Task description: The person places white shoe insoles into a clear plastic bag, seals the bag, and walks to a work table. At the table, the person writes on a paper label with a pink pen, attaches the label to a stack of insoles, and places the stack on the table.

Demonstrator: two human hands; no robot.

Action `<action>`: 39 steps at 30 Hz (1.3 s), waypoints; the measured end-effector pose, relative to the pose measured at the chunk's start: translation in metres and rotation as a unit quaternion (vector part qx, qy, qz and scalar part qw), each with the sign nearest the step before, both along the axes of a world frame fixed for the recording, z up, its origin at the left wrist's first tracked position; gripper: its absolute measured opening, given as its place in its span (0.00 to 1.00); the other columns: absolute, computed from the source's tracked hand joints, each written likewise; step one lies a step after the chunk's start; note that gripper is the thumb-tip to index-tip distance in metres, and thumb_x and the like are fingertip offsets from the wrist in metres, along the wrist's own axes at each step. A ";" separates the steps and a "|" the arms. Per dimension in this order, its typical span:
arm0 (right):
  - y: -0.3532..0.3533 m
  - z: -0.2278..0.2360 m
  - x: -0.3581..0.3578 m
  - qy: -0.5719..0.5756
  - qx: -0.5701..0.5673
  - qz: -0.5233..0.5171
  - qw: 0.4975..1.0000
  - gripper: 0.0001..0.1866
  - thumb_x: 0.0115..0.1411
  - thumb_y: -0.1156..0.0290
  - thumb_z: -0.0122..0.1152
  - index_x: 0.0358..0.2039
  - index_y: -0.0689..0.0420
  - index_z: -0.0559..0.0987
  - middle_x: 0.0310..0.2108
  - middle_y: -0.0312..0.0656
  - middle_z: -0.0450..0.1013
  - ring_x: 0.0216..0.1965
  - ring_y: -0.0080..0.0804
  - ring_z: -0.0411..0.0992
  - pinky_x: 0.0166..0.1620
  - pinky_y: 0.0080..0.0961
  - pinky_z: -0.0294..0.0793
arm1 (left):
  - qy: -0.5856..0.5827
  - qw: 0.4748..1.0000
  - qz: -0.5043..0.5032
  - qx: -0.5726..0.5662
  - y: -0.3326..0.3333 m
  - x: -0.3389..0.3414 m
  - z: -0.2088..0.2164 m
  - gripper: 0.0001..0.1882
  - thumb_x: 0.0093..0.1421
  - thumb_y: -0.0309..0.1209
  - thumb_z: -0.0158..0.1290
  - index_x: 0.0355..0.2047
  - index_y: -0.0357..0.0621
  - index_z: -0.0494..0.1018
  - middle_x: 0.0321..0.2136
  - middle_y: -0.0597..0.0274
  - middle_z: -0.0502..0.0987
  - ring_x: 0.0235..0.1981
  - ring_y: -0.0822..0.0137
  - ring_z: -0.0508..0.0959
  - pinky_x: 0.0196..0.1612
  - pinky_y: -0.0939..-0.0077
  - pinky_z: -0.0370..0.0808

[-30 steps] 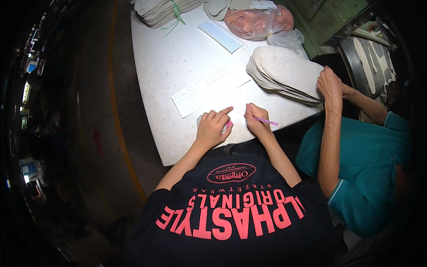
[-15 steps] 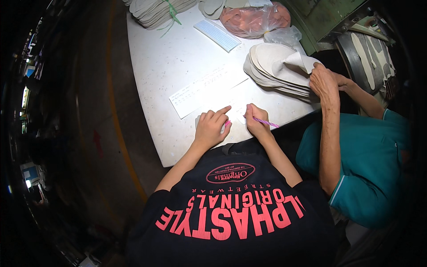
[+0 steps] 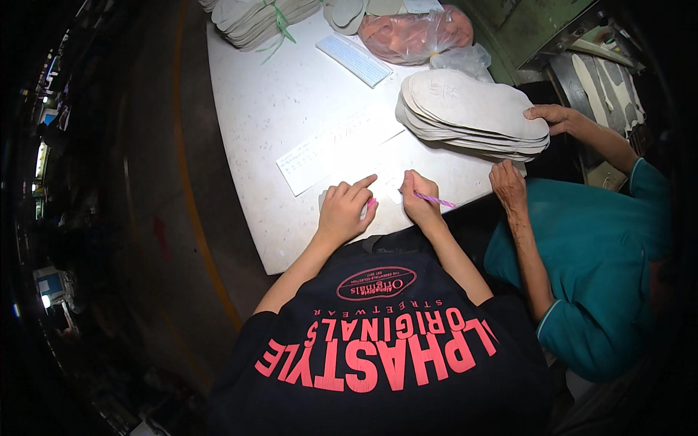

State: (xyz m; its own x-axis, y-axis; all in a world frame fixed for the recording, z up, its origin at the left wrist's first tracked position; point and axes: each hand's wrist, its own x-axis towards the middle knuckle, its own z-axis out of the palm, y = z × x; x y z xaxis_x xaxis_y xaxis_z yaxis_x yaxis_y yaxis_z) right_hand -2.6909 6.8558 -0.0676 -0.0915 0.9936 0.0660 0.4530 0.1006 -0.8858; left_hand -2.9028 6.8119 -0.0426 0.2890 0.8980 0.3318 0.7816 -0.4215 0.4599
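Observation:
My right hand (image 3: 422,200) is closed round a pen (image 3: 438,199) with a pink and purple striped barrel, its tip low over the brightly lit white table. Beside it, my left hand (image 3: 345,211) rests on the tabletop, index finger stretched toward the pen. Between that hand's thumb and curled fingers shows a small pink and white thing (image 3: 370,204), mostly hidden. Just beyond both hands lies a white paper strip (image 3: 298,171) with handwriting on it. Glare washes out the surface under the pen tip.
At right, a co-worker's hand (image 3: 550,116) touches a stack of pale sole-shaped pieces (image 3: 472,109); their other hand (image 3: 509,185) is at the table edge. Farther back are a printed card strip (image 3: 355,59), a bag of orange pieces (image 3: 414,35) and a tied stack (image 3: 254,25).
The co-worker's lifted top piece now lies flat on the stack, and one of their hands has dropped to the table edge. My own hands and the pen look almost unchanged.

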 end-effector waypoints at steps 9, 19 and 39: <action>0.008 0.000 0.002 0.068 -0.069 -0.038 0.995 0.25 0.79 0.60 0.48 0.27 0.62 0.77 0.18 0.43 0.74 0.20 0.33 0.72 0.30 0.34 0.72 | -0.001 1.000 0.007 -0.003 -0.002 0.000 0.000 0.07 0.56 0.32 0.65 0.31 0.48 0.77 0.57 0.70 0.83 0.36 0.62 0.76 0.44 0.66 0.70; 0.019 -0.005 0.006 0.115 -0.130 -0.020 0.985 0.28 0.80 0.55 0.46 0.27 0.61 0.77 0.18 0.38 0.73 0.20 0.24 0.70 0.29 0.28 0.71 | 0.003 1.000 0.011 -0.005 -0.003 0.001 0.004 0.07 0.57 0.33 0.64 0.30 0.48 0.77 0.57 0.70 0.83 0.36 0.62 0.77 0.44 0.65 0.71; 0.021 -0.015 0.004 0.099 -0.115 0.016 0.988 0.27 0.80 0.53 0.47 0.27 0.59 0.76 0.18 0.35 0.71 0.21 0.21 0.67 0.29 0.25 0.68 | -0.017 1.000 0.013 0.009 -0.003 0.000 0.005 0.07 0.57 0.33 0.64 0.31 0.48 0.77 0.56 0.68 0.84 0.36 0.59 0.78 0.42 0.62 0.72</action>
